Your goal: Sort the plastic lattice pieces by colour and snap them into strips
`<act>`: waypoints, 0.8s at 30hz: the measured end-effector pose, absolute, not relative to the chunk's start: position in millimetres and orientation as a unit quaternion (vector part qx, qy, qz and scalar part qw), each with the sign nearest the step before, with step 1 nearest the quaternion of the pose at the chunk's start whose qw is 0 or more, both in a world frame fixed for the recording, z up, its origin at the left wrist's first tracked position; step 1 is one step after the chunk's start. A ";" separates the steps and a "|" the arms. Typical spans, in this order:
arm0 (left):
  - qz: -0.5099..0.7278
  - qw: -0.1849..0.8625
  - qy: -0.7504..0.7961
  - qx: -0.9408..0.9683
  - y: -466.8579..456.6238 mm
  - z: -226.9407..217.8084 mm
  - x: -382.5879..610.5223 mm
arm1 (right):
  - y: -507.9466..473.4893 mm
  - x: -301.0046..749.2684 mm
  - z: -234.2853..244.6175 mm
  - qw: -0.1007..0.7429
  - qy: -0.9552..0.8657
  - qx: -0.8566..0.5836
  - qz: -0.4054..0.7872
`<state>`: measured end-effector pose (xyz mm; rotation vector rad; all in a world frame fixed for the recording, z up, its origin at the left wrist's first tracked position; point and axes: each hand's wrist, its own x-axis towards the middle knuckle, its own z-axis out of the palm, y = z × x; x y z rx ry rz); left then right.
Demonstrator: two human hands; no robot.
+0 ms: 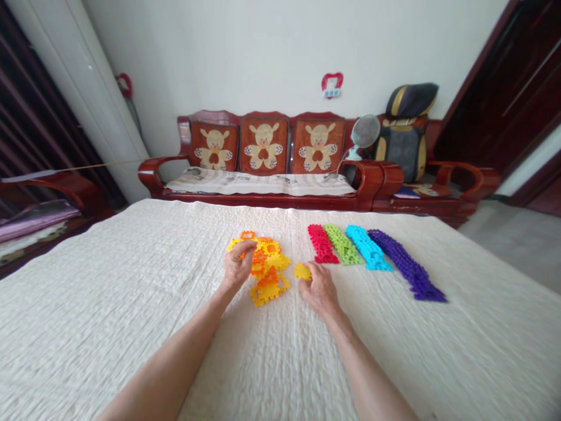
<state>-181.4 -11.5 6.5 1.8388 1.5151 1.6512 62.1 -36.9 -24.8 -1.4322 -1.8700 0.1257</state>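
Observation:
A pile of orange and yellow plastic puzzle pieces (268, 270) lies on the cream quilted cloth (131, 304). My left hand (237, 264) rests on the pile's left side, fingers curled around an orange piece. My right hand (319, 287) sits just right of the pile and pinches a yellow piece (302, 271) that lies flat on the cloth. To the right are four sorted rows: red (321, 244), green (343, 244), cyan (368, 248) and purple (407, 265).
A red wooden sofa (263, 169) with bear cushions stands behind the cloth-covered surface. A small fan (364, 133) and a backpack (405, 131) sit at its right end. Dark wooden doors are at far right.

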 end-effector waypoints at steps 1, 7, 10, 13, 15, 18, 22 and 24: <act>0.573 0.093 0.557 0.594 -2.7 5.5 -192.0 | -36.7 61.9 -24.5 0.381 -0.734 -0.560 0.048; 0.482 0.072 0.732 0.477 40.5 -12.9 -235.0 | -35.6 62.7 -26.3 0.384 -0.727 -0.567 0.047; 0.465 0.088 0.725 0.501 45.6 -21.4 -236.2 | -37.4 61.0 -26.7 0.414 -0.712 -0.565 0.048; 0.479 0.094 0.712 0.506 45.8 -24.0 -234.5 | -33.7 56.2 -18.7 0.440 -0.724 -0.530 0.019; 0.484 0.099 0.714 0.497 46.0 -23.9 -234.5 | -22.0 53.0 -7.8 0.423 -0.751 -0.507 -0.015; 0.479 0.101 0.717 0.496 46.7 -23.0 -234.9 | 12.7 51.5 10.3 0.360 -0.774 -0.517 -0.063; 0.444 0.091 0.733 0.508 46.1 -20.5 -233.0 | 70.7 54.5 22.1 0.246 -0.784 -0.561 -0.099; 0.419 0.081 0.744 0.514 45.2 -18.6 -231.2 | 93.3 54.8 22.9 0.197 -0.785 -0.578 -0.105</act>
